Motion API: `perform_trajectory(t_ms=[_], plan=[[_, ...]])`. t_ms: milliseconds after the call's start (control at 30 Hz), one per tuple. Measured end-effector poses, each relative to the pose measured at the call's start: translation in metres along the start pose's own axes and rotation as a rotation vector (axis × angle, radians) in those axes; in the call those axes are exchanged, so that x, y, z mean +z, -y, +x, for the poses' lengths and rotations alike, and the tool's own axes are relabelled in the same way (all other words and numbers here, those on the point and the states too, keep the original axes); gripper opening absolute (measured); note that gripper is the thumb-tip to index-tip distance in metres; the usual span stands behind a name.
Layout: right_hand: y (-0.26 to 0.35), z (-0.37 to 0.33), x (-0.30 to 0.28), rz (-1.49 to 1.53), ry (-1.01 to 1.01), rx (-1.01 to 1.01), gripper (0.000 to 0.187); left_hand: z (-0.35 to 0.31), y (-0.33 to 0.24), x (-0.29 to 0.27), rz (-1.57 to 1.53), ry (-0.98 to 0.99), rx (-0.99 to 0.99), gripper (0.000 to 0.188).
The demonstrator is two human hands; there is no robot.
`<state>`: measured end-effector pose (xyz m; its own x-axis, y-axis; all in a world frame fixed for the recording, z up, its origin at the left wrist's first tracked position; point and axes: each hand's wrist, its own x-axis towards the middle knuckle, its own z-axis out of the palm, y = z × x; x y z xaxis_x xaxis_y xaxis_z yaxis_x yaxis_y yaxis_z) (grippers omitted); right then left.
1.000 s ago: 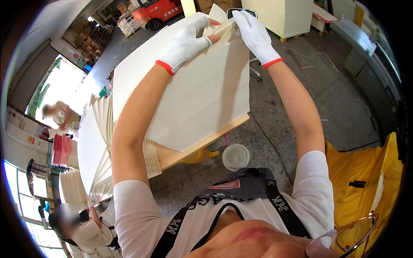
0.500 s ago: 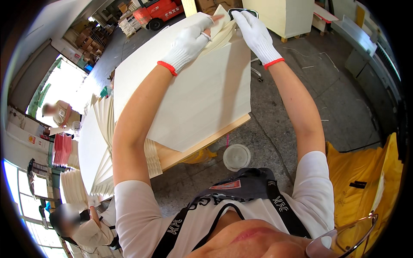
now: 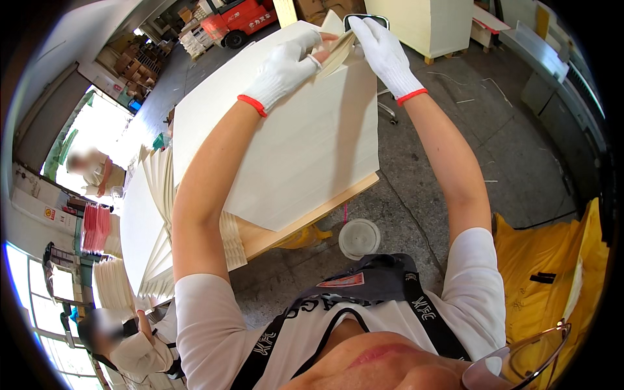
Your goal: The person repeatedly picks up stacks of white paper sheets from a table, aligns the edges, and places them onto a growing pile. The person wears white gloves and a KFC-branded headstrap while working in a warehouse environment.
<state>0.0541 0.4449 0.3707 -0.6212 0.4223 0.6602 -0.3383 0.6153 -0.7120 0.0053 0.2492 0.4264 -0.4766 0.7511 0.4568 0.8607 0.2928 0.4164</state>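
A tall stack of large cream paper sheets (image 3: 305, 143) rests on a wooden pallet (image 3: 312, 218) in front of me. Both my hands wear white gloves with red cuffs. My left hand (image 3: 283, 68) pinches a lifted bunch of sheets (image 3: 335, 55) at the stack's far corner. My right hand (image 3: 383, 52) grips the same bunch from the right side, fingers stretched along its edge. The corner of the sheets is bent upward between the two hands.
A fanned stack of paper (image 3: 153, 221) lies to my left. A round white lid (image 3: 359, 238) sits on the concrete floor. Yellow sheeting (image 3: 552, 273) is at my right. Two other people (image 3: 97, 169) (image 3: 130, 344) work at the left. A red forklift (image 3: 237, 16) stands far back.
My two hands have shifted slightly along the far corner, lifting and bending the bunch of sheets a little more. The stack itself has not moved.
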Motion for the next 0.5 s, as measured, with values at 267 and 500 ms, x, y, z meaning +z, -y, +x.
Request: perform_trajectory(t_ms=[267, 500], plan=[[-0.004, 0.002, 0.000, 0.017, 0.014, -0.039, 0.057, 0.003, 0.009, 0.000, 0.082, 0.018, -0.045, 0.026], [-0.006, 0.001, 0.002, 0.039, -0.005, -0.024, 0.055, 0.003, 0.001, 0.004, 0.088, 0.011, -0.088, 0.032]])
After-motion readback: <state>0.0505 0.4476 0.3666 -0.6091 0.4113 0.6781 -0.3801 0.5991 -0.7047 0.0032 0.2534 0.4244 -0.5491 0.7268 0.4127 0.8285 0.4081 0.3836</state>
